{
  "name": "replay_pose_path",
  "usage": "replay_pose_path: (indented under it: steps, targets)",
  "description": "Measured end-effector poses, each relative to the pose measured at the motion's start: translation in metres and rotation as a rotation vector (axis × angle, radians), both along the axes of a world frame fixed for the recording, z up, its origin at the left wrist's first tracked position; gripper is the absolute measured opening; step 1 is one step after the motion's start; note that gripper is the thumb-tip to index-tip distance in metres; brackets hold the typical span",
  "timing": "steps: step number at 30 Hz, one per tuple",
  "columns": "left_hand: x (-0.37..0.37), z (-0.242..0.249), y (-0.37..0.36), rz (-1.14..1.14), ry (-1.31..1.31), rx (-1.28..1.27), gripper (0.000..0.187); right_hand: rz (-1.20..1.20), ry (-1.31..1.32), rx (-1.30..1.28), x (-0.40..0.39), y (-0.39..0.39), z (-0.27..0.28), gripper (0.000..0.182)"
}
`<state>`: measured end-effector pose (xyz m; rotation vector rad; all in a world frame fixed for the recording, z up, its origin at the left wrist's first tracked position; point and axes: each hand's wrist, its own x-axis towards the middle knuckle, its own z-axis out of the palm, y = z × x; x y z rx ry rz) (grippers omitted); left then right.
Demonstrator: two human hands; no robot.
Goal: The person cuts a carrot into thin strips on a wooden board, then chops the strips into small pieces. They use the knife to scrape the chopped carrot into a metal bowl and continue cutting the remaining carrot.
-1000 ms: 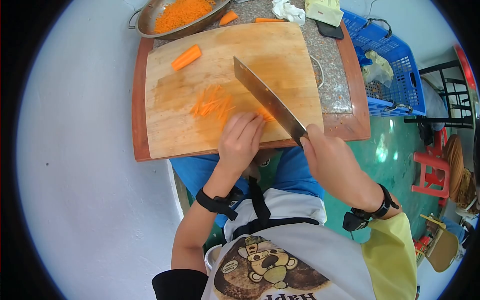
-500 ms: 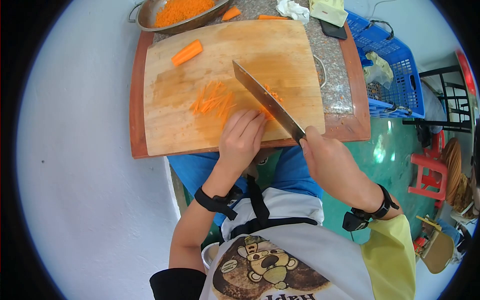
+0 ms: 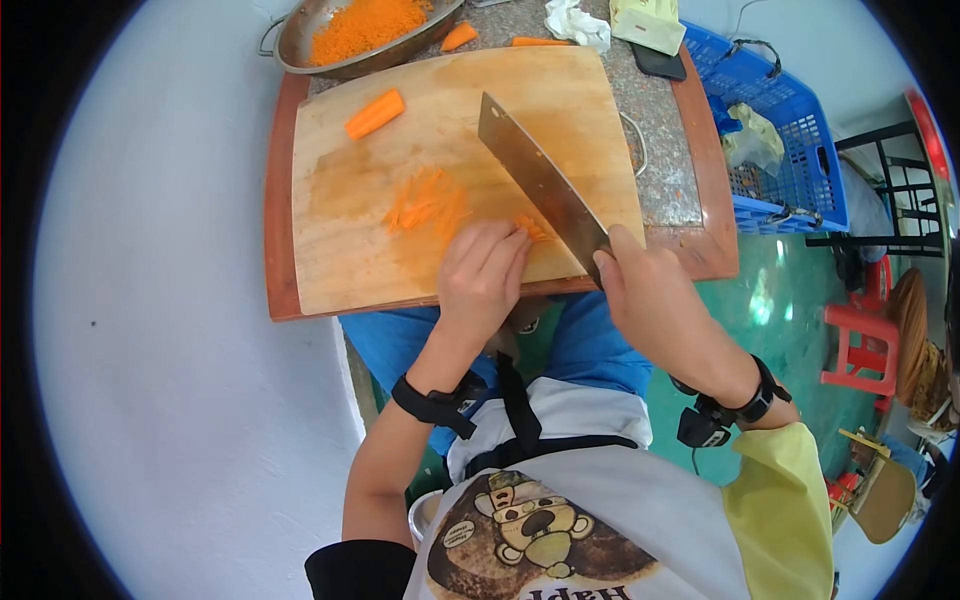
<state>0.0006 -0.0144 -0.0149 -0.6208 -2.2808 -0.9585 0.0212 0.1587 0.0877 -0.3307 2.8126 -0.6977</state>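
My right hand (image 3: pixel 655 300) grips the handle of a cleaver (image 3: pixel 548 190). Its broad blade is tilted, with the far corner pointing up and left over the wooden cutting board (image 3: pixel 350 260). Beside the blade, my left hand (image 3: pixel 483 272) has bent fingers pressed on a small bunch of carrot strips (image 3: pixel 533 229), partly hidden under the fingertips. A loose heap of carrot shreds (image 3: pixel 428 200) lies just beyond my left hand. Farther back on the board rests a thick peeled carrot piece (image 3: pixel 374 114).
A metal pan (image 3: pixel 350 65) with finely chopped carrot stands at the back left. Behind the board lie carrot pieces (image 3: pixel 459 37), crumpled tissue (image 3: pixel 578 24) and a black phone-like object (image 3: pixel 658 61). A blue basket (image 3: pixel 770 110) and red stool (image 3: pixel 860 348) are at right.
The cleaver has risen and turned, showing more of its blade face, and its far corner sits higher. My left hand stays on the carrot strips. The view has shifted slightly.
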Motion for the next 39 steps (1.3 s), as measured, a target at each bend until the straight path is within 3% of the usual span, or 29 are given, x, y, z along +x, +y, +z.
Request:
replay_pose_path:
  steps: [6, 26, 39]
  targets:
    - [0.001, -0.001, 0.001, 0.008, -0.008, 0.018, 0.013, -0.001, 0.039, -0.082, 0.009, 0.004, 0.01, 0.012]
    - [0.0, -0.001, 0.0, -0.016, -0.024, 0.007, 0.014, 0.053, 0.006, 0.086, 0.017, -0.015, -0.002, 0.015]
    - [0.001, 0.001, 0.0, 0.013, 0.005, 0.0, 0.015, 0.016, -0.031, 0.011, 0.005, -0.008, 0.008, 0.012]
